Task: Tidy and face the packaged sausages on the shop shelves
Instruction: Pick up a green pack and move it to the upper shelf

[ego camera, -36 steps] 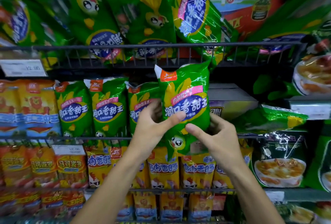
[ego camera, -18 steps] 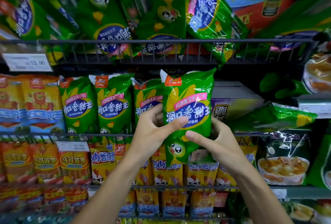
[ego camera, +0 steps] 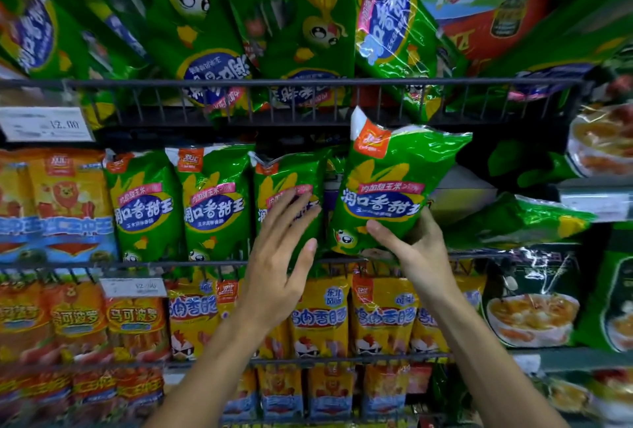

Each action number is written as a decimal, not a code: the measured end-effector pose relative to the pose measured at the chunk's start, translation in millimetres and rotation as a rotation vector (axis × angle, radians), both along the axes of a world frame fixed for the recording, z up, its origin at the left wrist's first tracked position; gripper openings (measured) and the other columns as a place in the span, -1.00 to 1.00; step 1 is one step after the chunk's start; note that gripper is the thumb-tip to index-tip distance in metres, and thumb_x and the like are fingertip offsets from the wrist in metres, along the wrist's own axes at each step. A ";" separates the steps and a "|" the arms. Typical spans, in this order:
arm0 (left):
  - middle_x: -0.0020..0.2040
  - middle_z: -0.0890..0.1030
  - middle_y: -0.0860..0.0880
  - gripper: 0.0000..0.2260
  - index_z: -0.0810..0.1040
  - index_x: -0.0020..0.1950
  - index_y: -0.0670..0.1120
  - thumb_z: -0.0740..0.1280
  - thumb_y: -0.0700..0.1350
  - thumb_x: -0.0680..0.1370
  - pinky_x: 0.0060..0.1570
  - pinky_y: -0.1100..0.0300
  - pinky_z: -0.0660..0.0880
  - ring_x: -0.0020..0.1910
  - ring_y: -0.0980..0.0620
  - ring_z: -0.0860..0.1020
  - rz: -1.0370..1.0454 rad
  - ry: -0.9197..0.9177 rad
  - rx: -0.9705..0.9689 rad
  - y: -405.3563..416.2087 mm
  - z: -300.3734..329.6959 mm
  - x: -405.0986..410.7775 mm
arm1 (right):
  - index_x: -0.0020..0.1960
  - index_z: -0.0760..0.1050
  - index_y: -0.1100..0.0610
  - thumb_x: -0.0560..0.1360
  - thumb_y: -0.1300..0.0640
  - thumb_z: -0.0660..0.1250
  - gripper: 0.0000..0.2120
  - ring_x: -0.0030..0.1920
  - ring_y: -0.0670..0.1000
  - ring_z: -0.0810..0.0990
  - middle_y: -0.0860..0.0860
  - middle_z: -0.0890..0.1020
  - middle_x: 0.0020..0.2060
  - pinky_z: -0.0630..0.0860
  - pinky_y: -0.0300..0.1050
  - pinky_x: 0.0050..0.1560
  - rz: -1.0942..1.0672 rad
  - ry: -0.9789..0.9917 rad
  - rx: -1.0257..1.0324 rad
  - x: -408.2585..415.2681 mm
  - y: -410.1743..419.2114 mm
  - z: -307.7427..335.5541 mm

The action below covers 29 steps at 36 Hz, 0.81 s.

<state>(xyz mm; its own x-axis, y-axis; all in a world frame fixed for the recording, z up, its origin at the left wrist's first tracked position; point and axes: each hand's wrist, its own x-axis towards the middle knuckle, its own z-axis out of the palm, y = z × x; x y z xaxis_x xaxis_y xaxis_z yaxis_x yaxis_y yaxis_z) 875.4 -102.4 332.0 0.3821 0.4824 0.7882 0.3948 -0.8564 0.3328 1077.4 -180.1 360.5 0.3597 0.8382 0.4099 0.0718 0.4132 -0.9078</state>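
Right of the row of three green corn-sausage packs (ego camera: 212, 201) standing on the middle wire shelf (ego camera: 102, 264), a fourth green sausage pack (ego camera: 387, 187) is held up off the shelf by the right hand (ego camera: 416, 249), whose thumb lies across the pack's lower front while the other fingers wrap behind it. This held pack has its printed face toward the camera, its long axis close to upright but leaning, the top edge with the orange logo tipped toward the row and the bottom corner hanging just above the shelf's front rail. Measured from the row, the open slot lies immediately to the right of the third pack (ego camera: 284, 201), and the held pack sits above and slightly right of that slot, so the move looks like a short drop down and back with a small twist to stand it straight. The left hand (ego camera: 281, 256) is released, fingers spread and straight, its fingertips over the front of the third pack in the row; whether they actually touch it cannot be told. It is the nearer hand to the row, well placed to steady those packs, while the right hand alone carries the load. Right of the slot a grey box (ego camera: 462, 194) sits at the back of the shelf.
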 end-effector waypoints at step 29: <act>0.68 0.07 0.10 -0.52 0.23 0.64 0.05 0.16 0.05 0.71 0.63 -0.10 -0.15 0.68 -0.04 -0.04 0.086 0.234 0.060 5.1 -13.5 -15.2 | 0.37 0.45 0.07 0.56 -0.09 0.34 -0.56 0.20 -0.01 0.67 0.00 0.70 0.17 0.58 -0.09 0.25 0.139 -0.499 -0.207 39.0 36.0 9.3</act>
